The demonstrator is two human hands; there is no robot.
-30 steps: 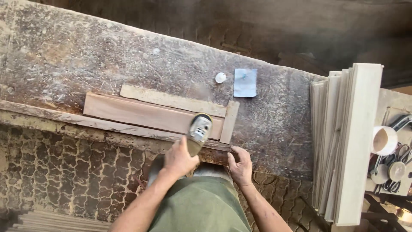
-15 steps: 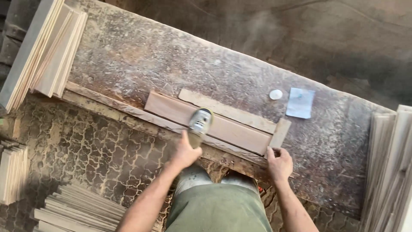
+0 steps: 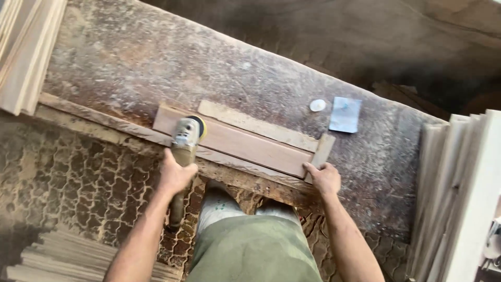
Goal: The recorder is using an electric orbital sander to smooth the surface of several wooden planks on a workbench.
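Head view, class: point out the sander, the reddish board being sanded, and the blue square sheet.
sander (image 3: 187,134), head view, on its grey head.
reddish board (image 3: 245,147), head view, on its bare top face.
blue square sheet (image 3: 345,114), head view, on its middle.

The board (image 3: 235,143) lies flat on the workbench (image 3: 156,68), near its front edge. A strip (image 3: 255,125) lies just behind the board, and a short block (image 3: 319,154) butts its right end. The sander (image 3: 187,133) sits on the board's left end. Behind and right of the board lie a small disc (image 3: 317,105) and a paper sheet (image 3: 344,114). Stacked planks (image 3: 459,198) stand well right of the board, more (image 3: 23,52) to its far left.
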